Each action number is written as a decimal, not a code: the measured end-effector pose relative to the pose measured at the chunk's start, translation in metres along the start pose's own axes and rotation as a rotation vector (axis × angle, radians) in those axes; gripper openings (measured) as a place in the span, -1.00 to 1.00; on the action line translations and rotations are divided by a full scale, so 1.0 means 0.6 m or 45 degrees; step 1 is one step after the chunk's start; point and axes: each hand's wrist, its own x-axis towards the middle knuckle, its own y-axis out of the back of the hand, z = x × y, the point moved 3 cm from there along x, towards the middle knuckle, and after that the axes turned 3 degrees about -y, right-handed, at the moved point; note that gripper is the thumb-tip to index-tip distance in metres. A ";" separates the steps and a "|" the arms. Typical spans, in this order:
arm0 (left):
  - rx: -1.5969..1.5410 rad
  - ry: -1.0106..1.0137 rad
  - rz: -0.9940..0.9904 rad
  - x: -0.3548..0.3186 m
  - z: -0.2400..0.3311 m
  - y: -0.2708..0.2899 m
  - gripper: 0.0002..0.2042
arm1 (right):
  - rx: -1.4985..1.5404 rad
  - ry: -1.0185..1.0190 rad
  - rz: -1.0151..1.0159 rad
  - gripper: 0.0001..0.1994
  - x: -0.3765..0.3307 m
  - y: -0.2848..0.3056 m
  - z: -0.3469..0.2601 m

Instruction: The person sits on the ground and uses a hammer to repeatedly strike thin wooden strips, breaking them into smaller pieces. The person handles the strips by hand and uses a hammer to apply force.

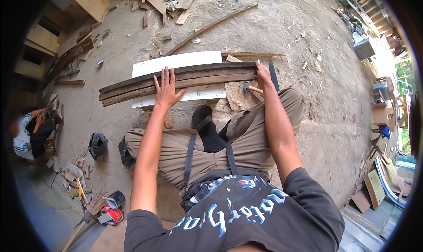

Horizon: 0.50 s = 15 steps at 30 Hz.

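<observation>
Several long, dark brown wooden strips [207, 74] lie side by side across a white board [176, 63] on the ground in front of me. My left hand [165, 90] rests flat on the strips left of their middle, its fingers spread. At their right end, my right hand [263, 75] has its fingers closed around the wood; exactly how many strips it grips is hidden. Just below that hand is a hammer [254, 89] with a wooden handle. A dark flat piece [273, 76] lies to its right, its kind unclear.
Beyond the board lie a long thin wooden strip [211, 28] and a heap of wood offcuts [158, 3]. A black bag [98, 145], a broom [94, 206] and a red round item [112, 215] stand at left. Another person [27, 142] sits far left. Boards [374, 190] lean at right.
</observation>
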 end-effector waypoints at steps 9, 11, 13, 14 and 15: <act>-0.014 0.007 -0.042 -0.001 -0.001 -0.004 0.07 | -0.215 0.158 0.006 -0.53 -0.008 -0.015 -0.009; -0.038 -0.005 -0.014 0.003 0.002 -0.003 0.06 | -0.134 0.161 -0.036 -0.53 0.000 -0.004 -0.019; -0.080 -0.010 0.010 0.009 0.006 -0.003 0.05 | 0.004 0.106 -0.101 -0.57 0.016 0.008 -0.020; -0.107 -0.006 0.020 0.011 0.008 -0.003 0.05 | 0.073 0.079 -0.134 -0.58 0.023 0.014 -0.018; -0.129 0.008 0.025 0.008 0.007 -0.001 0.04 | 0.112 0.063 -0.160 -0.59 0.018 0.006 -0.020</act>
